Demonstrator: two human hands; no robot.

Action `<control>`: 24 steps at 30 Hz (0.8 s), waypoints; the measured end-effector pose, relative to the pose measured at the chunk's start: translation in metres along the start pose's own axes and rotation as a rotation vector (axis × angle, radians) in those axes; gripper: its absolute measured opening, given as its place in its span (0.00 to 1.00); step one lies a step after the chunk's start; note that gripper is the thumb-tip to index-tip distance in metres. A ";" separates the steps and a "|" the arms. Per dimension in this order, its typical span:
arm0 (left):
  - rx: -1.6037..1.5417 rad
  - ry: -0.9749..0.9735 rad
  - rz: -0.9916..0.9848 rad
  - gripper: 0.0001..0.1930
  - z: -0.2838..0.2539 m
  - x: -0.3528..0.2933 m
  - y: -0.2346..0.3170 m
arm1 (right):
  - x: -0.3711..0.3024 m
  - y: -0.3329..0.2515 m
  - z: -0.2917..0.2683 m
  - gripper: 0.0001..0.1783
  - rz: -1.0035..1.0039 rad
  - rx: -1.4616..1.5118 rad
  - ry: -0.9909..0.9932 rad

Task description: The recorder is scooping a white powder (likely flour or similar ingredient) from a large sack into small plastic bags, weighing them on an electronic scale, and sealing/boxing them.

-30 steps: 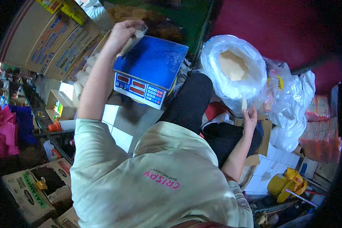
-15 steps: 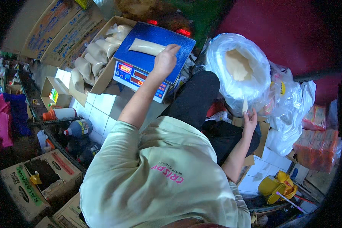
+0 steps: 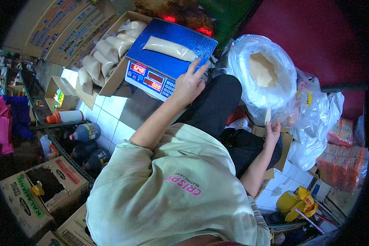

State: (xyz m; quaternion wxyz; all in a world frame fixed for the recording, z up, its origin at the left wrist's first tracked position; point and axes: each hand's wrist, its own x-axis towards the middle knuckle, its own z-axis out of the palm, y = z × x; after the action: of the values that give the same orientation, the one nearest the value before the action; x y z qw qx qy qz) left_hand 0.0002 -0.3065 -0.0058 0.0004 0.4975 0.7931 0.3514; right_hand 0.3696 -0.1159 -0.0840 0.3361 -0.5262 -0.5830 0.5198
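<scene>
While the filled bag (image 3: 168, 48) lies on the blue scale (image 3: 168, 57), left hand (image 3: 188, 84) hovers at its edge w/ fingers loosely spread, empty; right hand (image 3: 271, 130) pinches a small scoop (image 3: 267, 115) by the big sack (image 3: 261, 74). Weighing step, prob. a top-up or trim next, going by the readout.

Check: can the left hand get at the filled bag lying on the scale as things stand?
Probably yes. The left hand hovers open at the near edge of the blue scale, and the filled bag lies just beyond its fingertips with nothing between them. The right hand is away at the big sack.
</scene>
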 end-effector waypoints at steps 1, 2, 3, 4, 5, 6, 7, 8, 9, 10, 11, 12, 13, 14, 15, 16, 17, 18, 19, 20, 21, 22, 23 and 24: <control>-0.010 0.010 0.004 0.27 -0.001 0.000 0.000 | -0.001 -0.001 0.000 0.34 -0.005 0.002 0.000; -0.011 0.012 0.003 0.27 -0.002 -0.001 -0.001 | -0.002 -0.002 0.000 0.35 0.009 -0.004 0.014; -0.008 0.016 0.007 0.27 -0.003 -0.001 -0.001 | -0.003 -0.004 0.001 0.35 -0.003 -0.006 0.003; -0.030 -0.004 -0.028 0.26 -0.004 -0.001 -0.002 | -0.004 -0.007 0.001 0.35 0.003 -0.016 0.005; -0.049 -0.022 -0.060 0.26 -0.006 -0.001 -0.003 | -0.006 -0.010 0.001 0.35 0.007 -0.032 0.023; -0.069 -0.041 -0.091 0.25 -0.008 0.000 -0.005 | -0.007 -0.014 0.003 0.35 -0.002 -0.010 0.001; -0.043 0.017 -0.057 0.24 -0.011 0.002 -0.008 | -0.008 -0.018 0.004 0.35 -0.013 0.005 -0.002; -0.018 0.074 -0.021 0.23 -0.014 0.006 -0.013 | -0.009 -0.024 0.006 0.35 -0.018 0.014 0.000; 0.005 0.133 0.017 0.21 -0.016 0.011 -0.017 | -0.009 -0.031 0.008 0.35 -0.034 -0.007 -0.010; 0.032 0.194 0.012 0.18 -0.019 0.016 -0.022 | -0.009 -0.039 0.010 0.34 -0.042 -0.034 -0.018; 0.050 0.225 -0.003 0.18 -0.022 0.022 -0.026 | -0.008 -0.048 0.013 0.34 -0.053 -0.061 -0.025; 0.067 0.250 -0.028 0.18 -0.024 0.026 -0.030 | -0.007 -0.058 0.018 0.34 -0.067 -0.054 -0.037; 0.073 0.260 -0.030 0.17 -0.026 0.031 -0.033 | -0.005 -0.069 0.023 0.34 -0.083 -0.048 -0.050; 0.075 0.252 -0.028 0.17 -0.026 0.035 -0.035 | -0.003 -0.079 0.030 0.34 -0.092 -0.039 -0.063; 0.076 0.246 -0.027 0.16 -0.026 0.040 -0.037 | 0.000 -0.090 0.038 0.33 -0.120 -0.080 -0.097; 0.076 0.240 -0.027 0.16 -0.026 0.044 -0.039 | 0.003 -0.102 0.047 0.33 -0.141 -0.118 -0.128; 0.051 0.249 -0.018 0.14 -0.026 0.047 -0.042 | 0.006 -0.112 0.058 0.33 -0.155 -0.158 -0.154; 0.048 0.254 -0.018 0.13 -0.025 0.049 -0.045 | 0.009 -0.121 0.072 0.33 -0.190 -0.209 -0.200; 0.042 0.263 -0.019 0.13 -0.025 0.051 -0.049 | 0.012 -0.128 0.087 0.33 -0.208 -0.285 -0.235; 0.037 0.278 -0.014 0.13 -0.025 0.051 -0.053 | 0.014 -0.135 0.102 0.32 -0.273 -0.300 -0.296; 0.017 0.304 -0.011 0.13 -0.027 0.051 -0.060 | 0.016 -0.141 0.119 0.32 -0.347 -0.345 -0.352; 0.022 0.335 -0.005 0.13 -0.029 0.049 -0.066 | 0.018 -0.145 0.136 0.31 -0.359 -0.354 -0.392; 0.027 0.368 0.001 0.13 -0.031 0.047 -0.074 | 0.020 -0.148 0.152 0.31 -0.415 -0.356 -0.443; 0.030 0.400 0.003 0.13 -0.034 0.045 -0.081 | 0.022 -0.152 0.166 0.30 -0.438 -0.414 -0.495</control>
State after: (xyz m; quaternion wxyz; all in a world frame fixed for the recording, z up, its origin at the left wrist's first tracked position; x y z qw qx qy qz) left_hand -0.0986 -0.3110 -0.0098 -0.1651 0.4189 0.7818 0.4314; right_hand 0.1686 -0.1222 0.0191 0.1751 -0.3047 -0.8376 0.4181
